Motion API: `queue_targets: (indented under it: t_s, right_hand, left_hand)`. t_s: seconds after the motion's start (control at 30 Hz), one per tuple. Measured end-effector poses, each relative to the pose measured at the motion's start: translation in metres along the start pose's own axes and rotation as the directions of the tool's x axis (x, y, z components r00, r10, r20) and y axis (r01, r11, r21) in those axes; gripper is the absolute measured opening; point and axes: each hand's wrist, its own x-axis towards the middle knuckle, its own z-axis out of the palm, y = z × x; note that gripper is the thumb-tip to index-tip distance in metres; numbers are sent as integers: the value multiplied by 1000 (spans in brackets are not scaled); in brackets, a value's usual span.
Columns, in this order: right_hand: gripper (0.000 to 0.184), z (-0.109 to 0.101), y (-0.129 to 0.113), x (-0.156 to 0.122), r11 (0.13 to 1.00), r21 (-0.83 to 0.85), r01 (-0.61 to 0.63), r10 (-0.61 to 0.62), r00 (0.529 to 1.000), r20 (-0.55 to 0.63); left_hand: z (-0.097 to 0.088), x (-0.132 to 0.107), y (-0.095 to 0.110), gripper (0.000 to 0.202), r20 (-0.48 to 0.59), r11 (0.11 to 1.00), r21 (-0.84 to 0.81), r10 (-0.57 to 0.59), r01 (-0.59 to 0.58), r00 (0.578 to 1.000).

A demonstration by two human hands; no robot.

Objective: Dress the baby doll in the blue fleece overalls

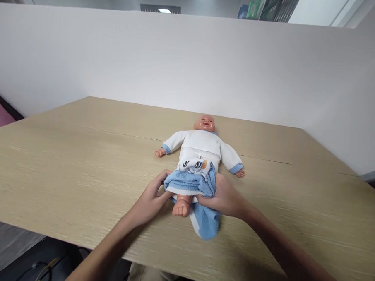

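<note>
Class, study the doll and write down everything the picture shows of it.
The doll lies face up on the wooden-looking table, head toward the white wall, arms spread. Its bald head and one bare foot look like shiny plastic. It wears a white top with blue cuffs. A towelling-like, blue-and-white garment with cartoon eyes is bunched over its lower body, gripped at the sides by the left hand and right hand. Blue-and-white cloth hides the other foot.

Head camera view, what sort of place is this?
Probably an indoor workstation, perhaps a cubicle: a wood-toned table with a doll on it, a white partition behind, more room visible beyond.
</note>
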Motion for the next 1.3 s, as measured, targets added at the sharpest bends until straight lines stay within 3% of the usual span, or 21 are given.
queue_targets:
  t_s: [0.13,0.2,0.33,0.43,0.57,0.63,0.7,0.77,0.87,0.93,1.03,1.1,1.13,1.2,1.27,1.3]
  right_hand:
    - [65,-12,10,-5,994,94,-54,47,996,76]
    - [81,-16,18,-10,985,143,-96,84,992,89]
    - [84,-18,40,-24,955,259,-145,131,989,71]
    - [84,-19,53,-33,898,406,-172,179,984,20]
    - [60,-26,57,-37,827,530,-186,196,980,37]
    - [53,-28,57,-37,787,587,-190,192,980,59]
    - [51,-28,56,-36,736,648,-196,226,973,38]
    - [52,-27,56,-36,693,692,-202,261,965,20]
    - [54,-31,56,-36,704,680,-207,249,968,38]
    - [53,-38,55,-38,766,593,-249,215,968,130]
    - [48,-48,52,-44,830,441,-342,228,929,290]
    - [47,-52,50,-47,826,452,-338,238,935,264]
    - [48,-53,50,-49,810,499,-309,235,950,206]
    - [51,-51,50,-50,748,618,-243,252,965,74]
    - [56,-47,50,-50,673,704,-227,319,948,0]
    - [55,-45,50,-50,652,720,-239,354,935,-10]
  left_hand:
    - [-17,14,5,38,173,998,-43,-34,42,984]
    - [-25,19,9,41,248,998,4,-59,60,967]
    - [-38,27,19,51,342,987,155,-96,45,935]
    - [-43,32,24,67,349,982,187,-69,3,935]
    - [-40,52,37,62,315,950,302,-21,-80,949]
    - [-34,68,47,59,357,904,393,18,-168,934]
    - [-28,87,56,51,462,872,406,65,-276,884]
    - [-21,105,63,40,574,892,331,68,-307,816]
    - [-9,127,68,32,708,971,144,35,-192,705]
    - [0,135,68,29,756,993,34,47,-111,653]
    - [13,141,64,29,768,996,-75,85,-43,635]
    - [19,143,58,35,782,996,-88,80,-17,619]
    - [20,144,53,38,806,997,-80,64,1,588]
    - [21,148,44,44,880,997,-56,29,44,475]
    - [20,151,35,47,937,996,-57,28,75,349]
    - [20,153,32,47,948,995,-64,36,77,315]
